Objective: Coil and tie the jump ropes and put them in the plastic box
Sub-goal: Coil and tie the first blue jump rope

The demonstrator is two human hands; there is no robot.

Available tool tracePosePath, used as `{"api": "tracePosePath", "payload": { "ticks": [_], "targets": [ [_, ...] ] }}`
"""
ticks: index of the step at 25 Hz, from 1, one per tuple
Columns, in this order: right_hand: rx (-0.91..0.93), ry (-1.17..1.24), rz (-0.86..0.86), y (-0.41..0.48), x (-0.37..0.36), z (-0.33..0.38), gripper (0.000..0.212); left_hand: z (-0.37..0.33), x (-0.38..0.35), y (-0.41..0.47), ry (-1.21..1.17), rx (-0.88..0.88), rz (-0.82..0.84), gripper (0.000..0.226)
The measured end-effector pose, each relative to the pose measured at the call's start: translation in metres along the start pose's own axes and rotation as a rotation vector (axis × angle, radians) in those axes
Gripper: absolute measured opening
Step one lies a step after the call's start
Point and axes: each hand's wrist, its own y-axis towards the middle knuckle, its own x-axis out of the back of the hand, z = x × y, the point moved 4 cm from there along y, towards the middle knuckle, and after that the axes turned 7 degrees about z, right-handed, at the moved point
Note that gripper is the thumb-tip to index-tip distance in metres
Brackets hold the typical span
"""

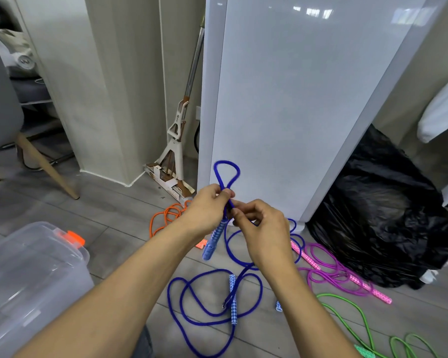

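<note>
Head view, nearest first: the plastic box sits on the floor at lower left, and slack from the blue jump rope sprawls loose beside it. Above, the left hand pinches the neck of a small loop, a handle dangling beneath. The right hand, fingers curled, pinches the strand just beside. Coiling looks barely begun; next comes gathering slack into further loops. An orange rope lies beyond.

We see two bare forearms: the left forearm lies toward seven o'clock and the right forearm toward five o'clock, both uncovered right up to the left grip and the right grip. At six o'clock shows a strip of grey-blue cloth.
</note>
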Motion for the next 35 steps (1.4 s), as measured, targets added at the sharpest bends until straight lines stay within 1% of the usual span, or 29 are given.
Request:
{"api": "tracePosePath", "payload": {
  "ticks": [2,4,6,8,10,11,12,13,14,15,16,17,18,20,22,24,26,28,32,35],
  "targets": [
    [0.009,-0.069,0.067,0.0,-0.002,0.001,0.011,-0.003,0.003,0.002,-0.284,0.014,-0.033,0.018],
    [0.007,-0.186,0.173,0.0,-0.002,-0.001,0.015,-0.004,0.01,0.006,-0.56,0.043,-0.112,0.017],
    [-0.015,-0.281,0.294,0.0,0.0,-0.007,0.021,0.001,0.025,0.014,-0.757,0.07,-0.226,0.017],
    [-0.093,-0.306,0.422,0.001,0.009,-0.017,0.026,0.009,0.043,0.022,-0.872,0.089,-0.293,0.021],
    [-0.201,-0.321,0.523,0.004,0.024,-0.03,0.026,0.017,0.06,0.025,-0.871,0.08,-0.371,0.026],
    [-0.251,-0.363,0.536,0.006,0.034,-0.039,0.025,0.02,0.067,0.025,-0.836,0.062,-0.42,0.027],
    [-0.291,-0.43,0.515,0.008,0.045,-0.046,0.025,0.021,0.074,0.024,-0.752,0.036,-0.479,0.027],
    [-0.31,-0.511,0.441,0.012,0.056,-0.051,0.023,0.021,0.079,0.023,-0.647,0.007,-0.522,0.026],
    [-0.302,-0.567,0.315,0.015,0.067,-0.053,0.022,0.018,0.081,0.021,-0.513,-0.014,-0.54,0.023],
    [-0.26,-0.563,0.174,0.016,0.075,-0.051,0.022,0.015,0.08,0.022,-0.396,-0.027,-0.528,0.021],
    [-0.196,-0.508,0.058,0.016,0.079,-0.045,0.022,0.011,0.075,0.021,-0.307,-0.03,-0.496,0.021],
    [-0.127,-0.431,-0.016,0.016,0.079,-0.038,0.023,0.007,0.068,0.021,-0.251,-0.03,-0.447,0.021],
    [-0.077,-0.361,-0.037,0.015,0.075,-0.03,0.023,0.003,0.06,0.019,-0.214,-0.028,-0.384,0.022],
    [-0.021,-0.267,0.01,0.013,0.06,-0.017,0.024,-0.004,0.038,0.013,-0.17,-0.021,-0.216,0.02],
    [0.005,-0.235,0.046,0.012,0.046,-0.012,0.023,-0.011,0.014,0.001,-0.066,-0.024,-0.021,0.019],
    [0.014,-0.253,0.025,0.012,0.04,-0.01,0.022,-0.017,-0.005,-0.011,0.075,-0.053,0.096,0.019],
    [0.007,-0.27,-0.041,0.01,0.04,-0.008,0.022,-0.022,-0.015,-0.018,0.138,-0.081,0.139,0.02],
    [0.001,-0.297,-0.103,0.008,0.043,-0.007,0.021,-0.025,-0.019,-0.022,0.105,-0.067,0.191,0.023],
    [-0.004,-0.24,-0.114,0.006,0.041,-0.006,0.016,-0.028,-0.029,-0.033,0.063,-0.013,0.299,0.032],
    [-0.021,-0.373,-0.168,0.006,0.043,-0.005,0.015,-0.025,-0.035,-0.034,0.036,0.001,0.332,0.034]
  ]
}}
